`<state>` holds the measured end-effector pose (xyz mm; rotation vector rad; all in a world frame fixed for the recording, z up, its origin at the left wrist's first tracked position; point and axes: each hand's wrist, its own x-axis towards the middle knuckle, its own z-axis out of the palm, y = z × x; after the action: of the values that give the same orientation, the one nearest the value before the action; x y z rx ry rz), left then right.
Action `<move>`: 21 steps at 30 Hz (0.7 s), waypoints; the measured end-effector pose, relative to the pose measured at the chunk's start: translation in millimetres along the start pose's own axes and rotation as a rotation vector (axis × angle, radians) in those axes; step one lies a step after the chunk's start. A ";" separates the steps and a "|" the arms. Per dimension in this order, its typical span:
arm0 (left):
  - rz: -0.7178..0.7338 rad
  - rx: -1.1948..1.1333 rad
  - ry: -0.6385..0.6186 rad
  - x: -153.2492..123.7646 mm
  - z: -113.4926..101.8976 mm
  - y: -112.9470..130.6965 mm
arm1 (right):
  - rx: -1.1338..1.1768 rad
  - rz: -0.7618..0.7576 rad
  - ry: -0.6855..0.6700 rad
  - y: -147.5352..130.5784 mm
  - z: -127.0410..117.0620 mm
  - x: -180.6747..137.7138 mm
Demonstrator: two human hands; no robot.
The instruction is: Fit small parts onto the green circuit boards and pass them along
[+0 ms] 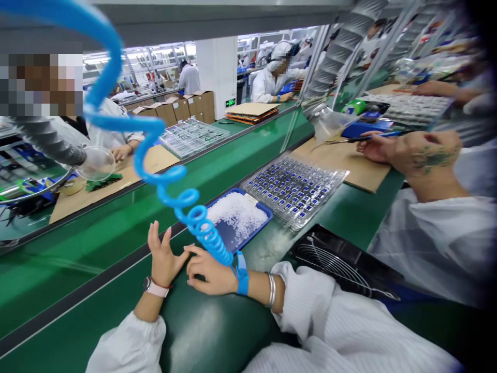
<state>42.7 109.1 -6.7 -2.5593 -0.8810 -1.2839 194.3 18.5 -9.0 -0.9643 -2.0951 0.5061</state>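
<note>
My left hand (166,260) is raised over the green bench (205,331), fingers spread and palm turned partly towards my right hand. It wears a watch on a pale strap. My right hand (213,273) is beside it, fingers apart and slightly curled, its index fingertip close to my left thumb; whether they touch I cannot tell. No object shows in either hand. A blue wrist strap (243,273) with a coiled blue cord (212,235) circles my right wrist. Just beyond lies a blue tray (265,221) of small white pieces (236,210).
Right of that tray, a clear plastic tray (295,186) carries rows of blue-and-silver parts. A black fan (341,261) lies near my right forearm. At right, a co-worker's hand (423,155) holds a slim tool over a brown board (365,176). A green ledge (128,223) runs across ahead.
</note>
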 end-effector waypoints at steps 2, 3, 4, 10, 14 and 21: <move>-0.039 0.066 0.002 1.3 -1.8 3.5 | 0.026 -0.005 0.011 0.5 0.5 -0.8; -0.070 0.095 -0.016 1.6 -2.4 5.1 | 0.038 -0.001 0.011 0.7 0.7 -1.2; -0.106 0.120 -0.042 1.7 -2.9 6.5 | 0.049 0.010 0.005 0.8 0.9 -1.7; -0.245 0.241 -0.259 2.5 -3.8 11.2 | 0.076 0.090 -0.030 1.4 3.1 -4.8; -0.275 0.281 -0.361 3.1 -3.1 12.1 | 0.083 0.126 -0.042 0.0 3.9 -5.5; -0.317 0.313 -0.396 2.5 -3.1 12.8 | 0.128 0.132 -0.063 -3.7 0.7 -2.7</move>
<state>48.9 98.6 -1.3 -2.5201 -1.4785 -0.6247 193.2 14.0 -8.5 -1.0274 -2.0355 0.7373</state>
